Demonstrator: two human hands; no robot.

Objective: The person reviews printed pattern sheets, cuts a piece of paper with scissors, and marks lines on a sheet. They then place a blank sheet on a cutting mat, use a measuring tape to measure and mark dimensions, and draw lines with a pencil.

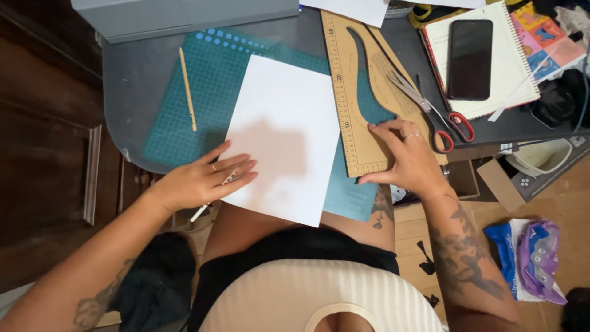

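I see my left hand [206, 178] lying flat on the lower-left edge of the paper [284, 136], fingers straight and close together, with a thin white stick partly under the palm; whether the hand grips it I cannot tell. My right hand [409, 161] rests on the bottom end of the wooden ruler [353, 92], fingers spread and pressing down, holding nothing. The paper sits on a teal mat [209, 98], tilted toward 1 o'clock. The mat covers a grey table [138, 74] with a rounded corner. A pencil [188, 89] lies on the mat at 10 o'clock from the paper. Scissors [430, 110] with red handles lie at 1 o'clock from my right hand. A phone [469, 58] sits on a notebook [510, 67] at 2 o'clock. Wooden floor [553, 197] shows at 4 o'clock, dark wood at 9.
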